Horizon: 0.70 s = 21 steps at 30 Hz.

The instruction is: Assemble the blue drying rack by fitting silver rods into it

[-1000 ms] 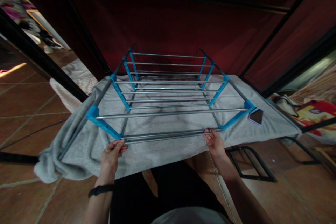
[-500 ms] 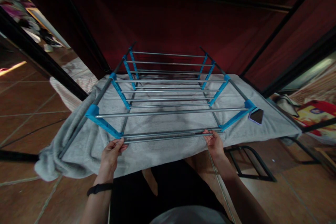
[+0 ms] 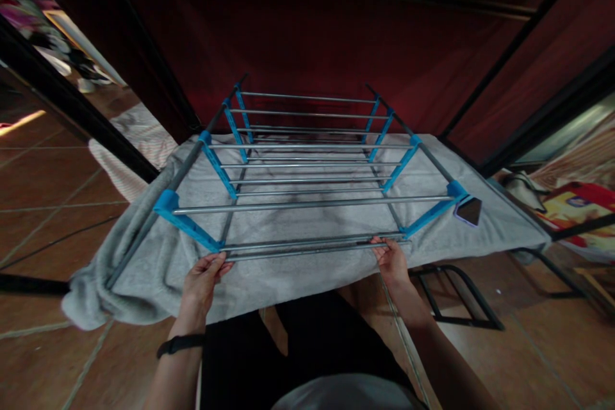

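A rack of grey metal tubes with blue plastic brackets (image 3: 195, 230) lies on a grey blanket (image 3: 307, 275). Along its near side runs a loose-looking metal tube (image 3: 298, 252), close beside the rack's lowest front bar (image 3: 307, 243). My left hand (image 3: 204, 275) pinches the left end of this tube, just below the left front bracket. At the other end, my right hand (image 3: 391, 259) has its fingers closed around the tube near the right front bracket (image 3: 432, 214). Whether the right fingertips also touch the front bar, I cannot tell.
A phone (image 3: 468, 210) lies on the blanket beside the right front bracket. Dark red panels (image 3: 336, 32) stand behind the rack. A black metal frame (image 3: 461, 295) is on the tiled floor at right, with a red and yellow bag (image 3: 576, 205) farther right.
Both hands keep their places on the metal tube. The whole view has shifted very slightly; the rack looks unmoved on the blanket.
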Each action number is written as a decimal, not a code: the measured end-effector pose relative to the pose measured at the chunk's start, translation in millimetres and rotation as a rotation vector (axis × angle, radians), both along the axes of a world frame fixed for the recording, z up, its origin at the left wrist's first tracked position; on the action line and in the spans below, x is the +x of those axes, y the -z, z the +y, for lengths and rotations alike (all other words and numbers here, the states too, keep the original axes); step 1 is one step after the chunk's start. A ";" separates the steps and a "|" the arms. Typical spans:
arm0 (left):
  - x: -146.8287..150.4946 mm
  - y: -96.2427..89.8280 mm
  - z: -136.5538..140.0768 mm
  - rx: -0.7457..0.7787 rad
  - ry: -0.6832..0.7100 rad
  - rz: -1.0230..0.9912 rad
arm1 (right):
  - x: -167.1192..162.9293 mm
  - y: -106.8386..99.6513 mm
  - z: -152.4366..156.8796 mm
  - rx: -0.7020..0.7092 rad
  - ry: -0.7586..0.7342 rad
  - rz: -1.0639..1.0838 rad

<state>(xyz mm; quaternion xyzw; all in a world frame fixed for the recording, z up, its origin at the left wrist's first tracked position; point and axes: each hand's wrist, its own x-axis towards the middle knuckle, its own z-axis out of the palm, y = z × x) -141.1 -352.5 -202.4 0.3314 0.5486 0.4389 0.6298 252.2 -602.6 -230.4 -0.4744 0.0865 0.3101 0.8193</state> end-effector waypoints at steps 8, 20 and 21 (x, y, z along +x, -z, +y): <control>1.1 -2.9 1.3 -0.002 0.016 0.038 | -2.0 2.0 -0.5 0.030 0.009 -0.025; 2.8 -2.3 2.8 -0.027 0.013 0.094 | -3.5 2.3 -0.9 0.043 -0.003 -0.041; 3.4 -2.9 2.6 -0.028 0.013 0.093 | -3.5 2.3 -1.0 0.048 -0.004 -0.038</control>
